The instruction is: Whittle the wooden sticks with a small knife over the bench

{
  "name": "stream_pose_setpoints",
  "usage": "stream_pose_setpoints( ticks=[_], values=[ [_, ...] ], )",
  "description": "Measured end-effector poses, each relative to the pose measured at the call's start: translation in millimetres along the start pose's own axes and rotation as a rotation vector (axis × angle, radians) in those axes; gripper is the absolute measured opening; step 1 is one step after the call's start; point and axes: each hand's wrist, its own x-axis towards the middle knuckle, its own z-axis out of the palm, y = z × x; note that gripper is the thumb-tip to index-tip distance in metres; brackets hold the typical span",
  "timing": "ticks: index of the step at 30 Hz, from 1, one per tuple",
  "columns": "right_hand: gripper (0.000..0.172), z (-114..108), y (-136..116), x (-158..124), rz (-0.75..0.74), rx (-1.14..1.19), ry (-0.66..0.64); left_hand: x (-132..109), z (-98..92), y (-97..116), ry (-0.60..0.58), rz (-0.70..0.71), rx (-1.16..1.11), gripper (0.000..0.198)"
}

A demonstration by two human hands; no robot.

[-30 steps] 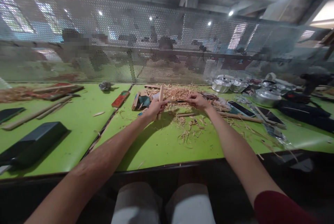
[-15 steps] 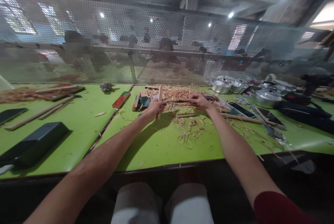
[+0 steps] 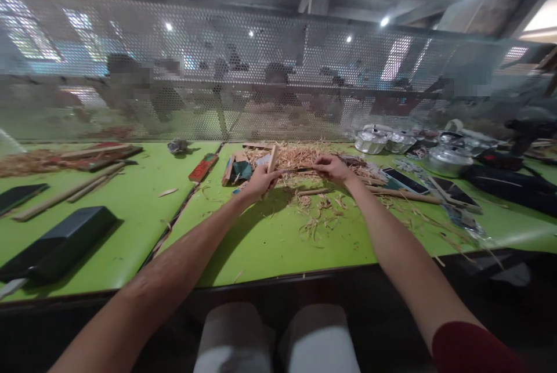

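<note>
My left hand [image 3: 259, 181] is closed round a short pale wooden stick [image 3: 272, 159] that stands nearly upright above the green table [image 3: 261, 239]. My right hand [image 3: 331, 167] is closed on a thin dark blade-like tool [image 3: 298, 170] that reaches left to the stick. Both hands are stretched far out over a heap of wood shavings [image 3: 300, 156]. More curls of shaving [image 3: 319, 216] lie on the table under my hands.
A perforated metal screen [image 3: 261, 83] runs along the table's far edge, with people behind it. Metal pots [image 3: 369, 142] and phones [image 3: 402, 180] lie right. Long sticks [image 3: 391, 193] rest by my right forearm. A dark box [image 3: 61, 242] and wooden slats [image 3: 73, 187] lie left.
The stick in my left hand has tilted a little to the right and shifted nearer my right hand. Both hands stay in much the same place.
</note>
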Motion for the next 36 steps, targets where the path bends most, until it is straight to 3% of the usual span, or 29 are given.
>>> stream_pose_setpoints(
  ticks=[5,10,14,23,27,36],
  values=[
    [0.028,6.3,-7.7,-2.0,0.015,-0.169,0.000,1.1,0.7,-2.9,0.040,-0.037,0.019,0.034],
    [0.032,19.1,-24.3,1.0,0.048,-0.528,-0.220,2.5,3.8,-2.7,0.051,-0.008,0.093,0.035],
    [0.031,28.1,-27.1,1.4,0.019,-0.530,-0.317,4.0,2.5,-3.0,0.072,-0.018,0.076,0.037],
    [0.036,31.7,-19.0,2.4,0.024,-0.496,-0.079,8.3,0.6,0.6,0.208,-0.039,-0.168,0.040],
    [0.034,27.4,-9.4,7.0,0.031,-0.450,0.023,8.9,0.4,2.2,0.273,-0.069,-0.169,0.042],
    [0.037,10.4,20.4,20.2,0.031,-0.370,0.102,10.4,1.0,1.5,0.347,-0.080,-0.076,0.039]
  ],
)
